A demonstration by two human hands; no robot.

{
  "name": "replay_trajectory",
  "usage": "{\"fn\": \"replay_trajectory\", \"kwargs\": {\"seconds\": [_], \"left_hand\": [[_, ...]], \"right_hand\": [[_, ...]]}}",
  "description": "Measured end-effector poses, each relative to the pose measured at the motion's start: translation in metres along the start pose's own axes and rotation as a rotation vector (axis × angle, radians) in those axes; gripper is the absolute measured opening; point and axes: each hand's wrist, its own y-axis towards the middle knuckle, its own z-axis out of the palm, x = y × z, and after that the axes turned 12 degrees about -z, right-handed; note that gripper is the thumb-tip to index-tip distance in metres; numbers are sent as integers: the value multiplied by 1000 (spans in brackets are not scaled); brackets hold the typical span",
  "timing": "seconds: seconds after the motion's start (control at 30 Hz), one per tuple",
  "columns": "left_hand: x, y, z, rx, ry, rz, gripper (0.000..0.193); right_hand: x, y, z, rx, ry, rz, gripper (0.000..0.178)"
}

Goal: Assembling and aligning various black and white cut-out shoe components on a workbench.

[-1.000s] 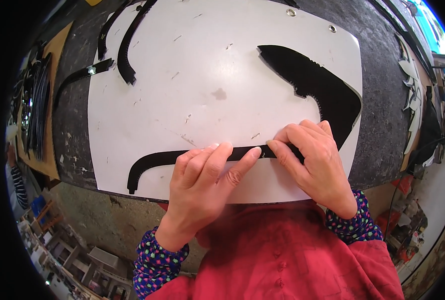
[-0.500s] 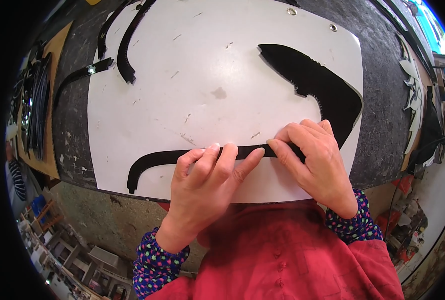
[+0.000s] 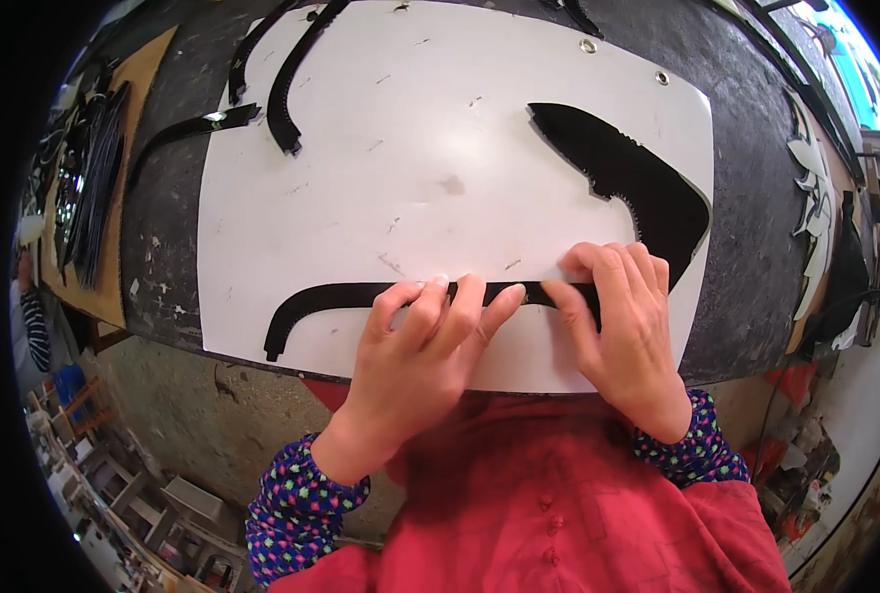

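A narrow black curved strip (image 3: 333, 296) lies along the near edge of a white sheet (image 3: 341, 208), its left end bending toward me. My left hand (image 3: 415, 346) grips its middle, bent fingertips on the far edge and thumb at the near side. Just to the right, my right hand (image 3: 629, 331) has its thumb and bent fingers closed on the strip where it meets a broad black leather-like piece (image 3: 662, 188) with notched edges. The fingers hide much of that junction. The thumbs are a short way apart.
More black strips (image 3: 287, 104) lie at the sheet's far left, one reaching onto the dark table (image 3: 746, 237). A brown board (image 3: 114, 287) at left bears a bundle of black strips (image 3: 94, 198). White cut pieces (image 3: 812, 198) lie at right. A striped sleeve (image 3: 35, 326) shows far left.
The view has shifted, so the sheet sits slightly further right. My right fingers have moved a little along the black piece, with the thumb drawn slightly back; my left hand keeps its hold.
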Motion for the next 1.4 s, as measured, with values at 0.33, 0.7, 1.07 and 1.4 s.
{"fn": "replay_trajectory", "kwargs": {"seconds": [0.33,0.7,1.07,1.4], "left_hand": [[11,0,-12,30,-74,-3,54],[15,-16,-6,-21,-132,-109,47],[16,-18,-5,-19,-186,-126,47],[18,-15,-6,-85,-254,-127,44]], "right_hand": [[-21,-21,16,-43,-183,-111,54],[-12,-22,8,-80,-115,-153,46],[28,-26,16,222,-256,-186,63],[13,61,18,-210,-282,-194,46]]}}
